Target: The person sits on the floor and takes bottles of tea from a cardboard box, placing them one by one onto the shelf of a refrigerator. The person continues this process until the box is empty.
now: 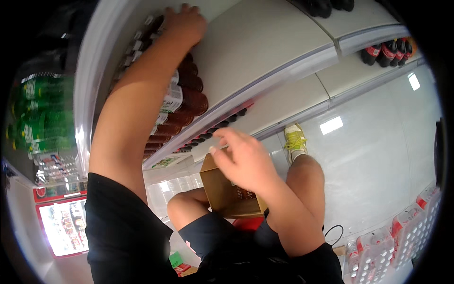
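Observation:
My left hand (186, 25) reaches far back onto a shelf at the top, beside rows of brown bottles (193, 103) with white caps and pale labels. Its fingers are partly hidden, and whether they hold anything cannot be told. My right hand (244, 159) hovers above an open cardboard box (232, 209), its thumb and fingers apart and nothing between them. The box stands between my knees, and printing shows on its inside wall.
Dark bottles (205, 136) line a lower shelf, past the shelf edge (269, 78). Red-labelled cola bottles (388, 53) stand at the upper right, green bottles (46, 113) at the left. Shrink-wrapped bottle packs (376, 252) are on the floor at the lower right. A lit cooler (64, 227) is at the lower left.

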Available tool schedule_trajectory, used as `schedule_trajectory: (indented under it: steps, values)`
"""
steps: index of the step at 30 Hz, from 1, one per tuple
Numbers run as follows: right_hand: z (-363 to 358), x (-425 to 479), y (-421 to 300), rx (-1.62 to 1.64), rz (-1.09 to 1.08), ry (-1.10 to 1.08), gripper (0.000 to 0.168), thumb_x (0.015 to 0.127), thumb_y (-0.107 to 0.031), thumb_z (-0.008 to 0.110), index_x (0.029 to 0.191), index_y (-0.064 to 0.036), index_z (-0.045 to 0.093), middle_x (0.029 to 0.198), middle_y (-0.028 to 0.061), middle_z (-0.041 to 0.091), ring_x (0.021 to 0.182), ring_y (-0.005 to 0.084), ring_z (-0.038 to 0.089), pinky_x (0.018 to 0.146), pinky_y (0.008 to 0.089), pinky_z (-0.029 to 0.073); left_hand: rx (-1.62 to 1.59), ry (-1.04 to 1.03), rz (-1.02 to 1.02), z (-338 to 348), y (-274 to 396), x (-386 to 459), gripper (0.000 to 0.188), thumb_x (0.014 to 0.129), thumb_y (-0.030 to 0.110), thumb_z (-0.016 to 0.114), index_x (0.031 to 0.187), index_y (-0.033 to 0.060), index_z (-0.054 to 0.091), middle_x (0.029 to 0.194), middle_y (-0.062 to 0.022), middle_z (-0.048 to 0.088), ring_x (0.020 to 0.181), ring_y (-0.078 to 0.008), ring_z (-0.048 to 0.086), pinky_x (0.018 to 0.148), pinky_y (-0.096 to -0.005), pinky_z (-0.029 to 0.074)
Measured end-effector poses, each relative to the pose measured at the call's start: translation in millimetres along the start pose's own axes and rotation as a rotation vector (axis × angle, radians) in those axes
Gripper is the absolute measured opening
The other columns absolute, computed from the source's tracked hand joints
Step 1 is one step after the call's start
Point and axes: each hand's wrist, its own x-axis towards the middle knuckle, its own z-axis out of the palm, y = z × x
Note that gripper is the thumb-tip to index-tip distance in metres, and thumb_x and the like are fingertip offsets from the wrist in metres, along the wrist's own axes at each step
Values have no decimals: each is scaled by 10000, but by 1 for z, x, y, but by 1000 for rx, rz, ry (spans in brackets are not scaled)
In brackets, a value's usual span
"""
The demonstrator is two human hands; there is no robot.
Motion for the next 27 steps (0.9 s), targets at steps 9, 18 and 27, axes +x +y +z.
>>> schedule_trajectory:
  steps: [9, 18, 27]
  values:
    - [-10, 8, 1, 125, 203, 90, 317, 950, -237, 675, 1153, 6, 664, 959, 164, 738, 855, 264, 716, 790, 390, 554, -803, 828, 156, -82, 29, -250, 227, 776, 149, 714, 987, 64, 713, 898, -50, 652, 820, -230, 665, 709, -352, 515]
    - [23, 15, 14, 213, 202, 35, 339, 965, -269, 685, 1154, 12, 678, 948, 49, 718, 856, 127, 631, 772, 289, 504, -1795, -332, -274, 119, 151, -425, 400, 941, 279, 697, 1227, -1, 686, 1048, -173, 735, 968, -315, 711, 856, -376, 554]
    - [58, 25, 40, -31, 268, -80, 392, 987, -291, 639, 1268, -16, 642, 1096, 40, 696, 928, 128, 607, 910, 292, 483, -1721, -808, -308, 237, 372, -444, 556, 916, 319, 651, 1380, 23, 569, 1335, -236, 636, 1262, -432, 596, 1084, -485, 475]
